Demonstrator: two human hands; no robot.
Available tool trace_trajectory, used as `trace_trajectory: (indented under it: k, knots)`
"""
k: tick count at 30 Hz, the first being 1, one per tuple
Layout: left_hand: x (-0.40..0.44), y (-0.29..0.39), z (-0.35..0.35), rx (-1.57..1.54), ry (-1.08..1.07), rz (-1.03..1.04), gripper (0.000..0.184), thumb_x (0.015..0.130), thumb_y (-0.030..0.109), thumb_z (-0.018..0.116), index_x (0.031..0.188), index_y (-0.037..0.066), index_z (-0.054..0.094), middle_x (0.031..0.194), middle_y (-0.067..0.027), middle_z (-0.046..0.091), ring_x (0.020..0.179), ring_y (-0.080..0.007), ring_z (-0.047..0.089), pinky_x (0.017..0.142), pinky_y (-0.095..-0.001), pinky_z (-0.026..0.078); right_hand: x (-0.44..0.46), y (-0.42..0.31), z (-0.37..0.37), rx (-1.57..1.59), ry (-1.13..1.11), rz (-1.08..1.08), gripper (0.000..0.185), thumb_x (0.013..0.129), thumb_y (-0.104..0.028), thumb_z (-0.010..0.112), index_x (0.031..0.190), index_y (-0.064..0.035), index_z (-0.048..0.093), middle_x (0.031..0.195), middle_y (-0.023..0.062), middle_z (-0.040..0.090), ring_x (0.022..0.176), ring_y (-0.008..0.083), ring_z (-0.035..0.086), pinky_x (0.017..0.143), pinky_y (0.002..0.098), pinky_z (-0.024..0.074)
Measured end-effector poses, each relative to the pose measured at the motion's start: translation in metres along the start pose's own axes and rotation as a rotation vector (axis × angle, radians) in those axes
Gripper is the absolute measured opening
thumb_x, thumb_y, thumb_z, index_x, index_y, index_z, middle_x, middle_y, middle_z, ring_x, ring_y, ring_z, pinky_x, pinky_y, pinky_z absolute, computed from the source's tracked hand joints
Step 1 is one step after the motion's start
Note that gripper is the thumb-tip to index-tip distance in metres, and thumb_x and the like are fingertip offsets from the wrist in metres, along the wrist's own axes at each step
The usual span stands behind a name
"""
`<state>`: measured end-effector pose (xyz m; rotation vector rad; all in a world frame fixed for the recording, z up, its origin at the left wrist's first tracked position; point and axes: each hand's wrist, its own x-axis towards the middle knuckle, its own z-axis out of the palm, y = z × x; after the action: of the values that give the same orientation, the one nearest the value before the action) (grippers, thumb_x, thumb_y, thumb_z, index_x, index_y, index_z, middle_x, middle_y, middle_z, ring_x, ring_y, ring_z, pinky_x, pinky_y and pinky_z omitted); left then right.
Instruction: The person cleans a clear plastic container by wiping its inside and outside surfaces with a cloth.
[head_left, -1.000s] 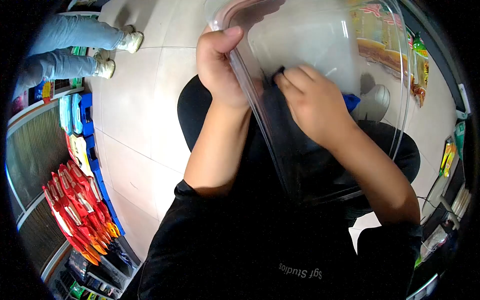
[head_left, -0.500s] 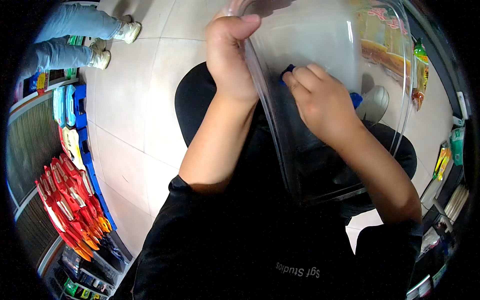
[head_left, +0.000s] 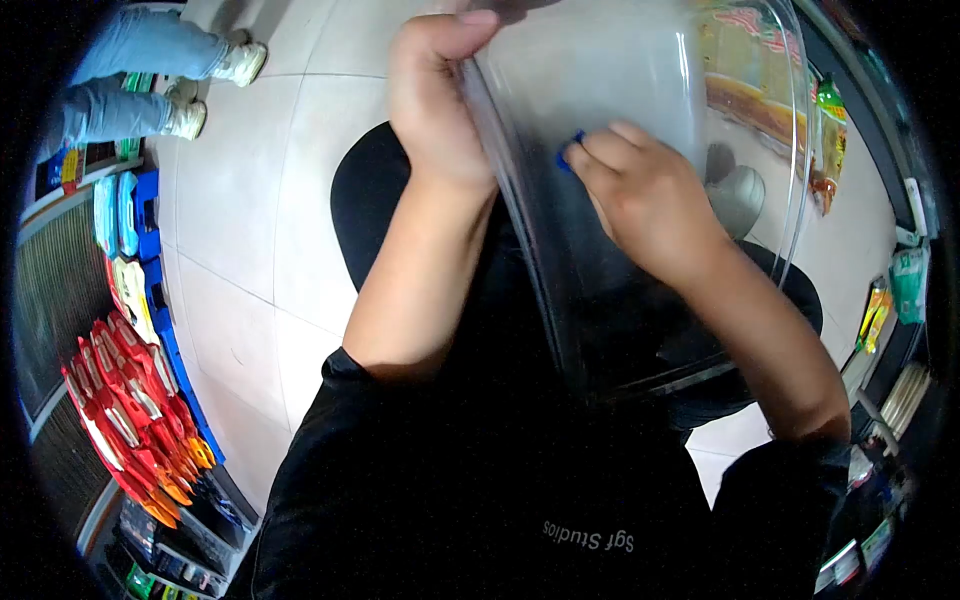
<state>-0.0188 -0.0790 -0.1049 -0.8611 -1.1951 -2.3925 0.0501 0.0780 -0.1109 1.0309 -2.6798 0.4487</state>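
A clear plastic bin [head_left: 610, 60] rests tilted over my lap, its open side facing me. My left hand [head_left: 440, 100] grips the bin's upper left edge, thumb on top and the other fingers hidden behind the wall. Inside the bin, my right hand [head_left: 645, 195] is closed around a blue cloth [head_left: 565, 158]. Only a small piece of the cloth shows at the fingertips, close to the inner wall. Through the clear plastic I can see a shoe [head_left: 738, 195] and a package with red lettering [head_left: 750, 90].
Red packets [head_left: 125, 400] fill a shelf on the left, near blue crates [head_left: 165, 320]. At the upper left stands another person in jeans [head_left: 150, 50]. A green-capped bottle [head_left: 830, 140] and a yellow packet [head_left: 873, 315] lie on the right.
The whole view has shifted slightly left. The piece of blue cloth seen beside my right wrist is now out of sight. Both hands keep their holds.
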Motion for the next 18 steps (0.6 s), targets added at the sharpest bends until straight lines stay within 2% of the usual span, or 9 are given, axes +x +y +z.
trace_trajectory:
  k: [2,4,5,6,8,12,15,16,18]
  knots:
    - [0.004,0.0,0.002,-0.116,-0.083,0.007,0.04,0.086,0.02,0.037,0.107,-0.008,0.055,0.118,-0.0299,0.055,0.108,-0.0413,0.054,0.095,-0.0469,0.039,0.02,0.005,0.0,-0.032,0.066,0.025,0.013,0.072,-0.013,0.057,0.08,-0.005,0.062,0.079,0.0045,0.056,0.083,0.0213,0.057,0.067,0.0311,0.0522]
    - [0.007,0.013,0.005,-0.026,0.148,-0.328,0.052,0.081,0.029,0.042,0.113,-0.01,0.054,0.118,-0.0274,0.056,0.111,-0.0378,0.053,0.097,-0.0442,0.038,0.046,0.008,0.004,-0.009,0.231,0.034,0.012,0.071,-0.013,0.055,0.078,-0.0056,0.062,0.081,0.0047,0.057,0.083,0.0224,0.058,0.066,0.0321,0.0521]
    - [0.006,0.015,0.001,-0.023,0.152,-0.378,0.063,0.073,0.032,0.044,0.118,-0.012,0.052,0.119,-0.0249,0.057,0.114,-0.0339,0.052,0.099,-0.0413,0.036,0.052,0.004,0.007,-0.008,0.236,0.035,0.012,0.071,-0.013,0.055,0.078,-0.0056,0.062,0.081,0.0047,0.057,0.083,0.0224,0.058,0.066,0.0321,0.0521]
    - [0.005,0.014,-0.008,-0.018,0.148,-0.379,0.063,0.073,0.032,0.044,0.118,-0.012,0.052,0.119,-0.0249,0.057,0.114,-0.0339,0.052,0.099,-0.0413,0.036,0.057,0.002,0.009,0.002,0.248,0.067,0.011,0.072,-0.012,0.055,0.077,-0.0057,0.061,0.081,0.005,0.057,0.083,0.0227,0.058,0.067,0.0328,0.0521]
    - [0.005,0.009,-0.024,-0.199,0.157,-0.367,0.063,0.077,0.038,0.036,0.113,-0.009,0.056,0.113,-0.024,0.06,0.105,-0.0364,0.054,0.093,-0.0414,0.037,0.056,-0.003,0.012,0.016,0.257,0.098,0.01,0.072,-0.012,0.054,0.076,-0.0058,0.061,0.082,0.0053,0.057,0.084,0.023,0.058,0.068,0.0335,0.052]
    - [0.009,0.009,-0.016,-0.078,0.108,-0.366,0.063,0.077,0.038,0.036,0.113,-0.009,0.057,0.112,-0.0244,0.059,0.105,-0.0368,0.054,0.094,-0.0419,0.037,0.03,-0.011,0.01,0.106,0.162,0.131,0.012,0.073,-0.012,0.054,0.078,-0.0056,0.062,0.079,0.0055,0.057,0.082,0.0238,0.058,0.071,0.0348,0.0511]
    - [0.009,0.004,-0.01,-0.043,0.101,-0.356,0.064,0.077,0.039,0.036,0.115,-0.009,0.056,0.114,-0.0245,0.059,0.106,-0.0371,0.053,0.095,-0.0423,0.036,0.028,-0.002,0.009,0.222,0.331,0.288,0.01,0.077,-0.012,0.058,0.081,-0.0057,0.064,0.073,0.0107,0.057,0.073,0.0294,0.06,0.067,0.0388,0.0502]
    - [0.009,0.006,-0.004,-0.002,0.067,-0.315,0.065,0.077,0.039,0.036,0.115,-0.009,0.056,0.115,-0.0244,0.059,0.107,-0.0372,0.053,0.096,-0.0424,0.036,0.034,0.005,0.011,0.217,0.339,0.297,0.01,0.077,-0.012,0.058,0.081,-0.0057,0.064,0.073,0.0107,0.057,0.073,0.0294,0.06,0.067,0.0388,0.0502]
    - [0.01,0.007,0.0,0.039,0.022,-0.276,0.065,0.077,0.039,0.035,0.116,-0.009,0.056,0.115,-0.0244,0.058,0.108,-0.0372,0.053,0.097,-0.0425,0.035,0.049,0.017,0.009,0.119,0.533,0.447,0.009,0.077,-0.013,0.06,0.082,-0.0065,0.064,0.077,0.0133,0.059,0.073,0.0312,0.061,0.067,0.0411,0.0498]
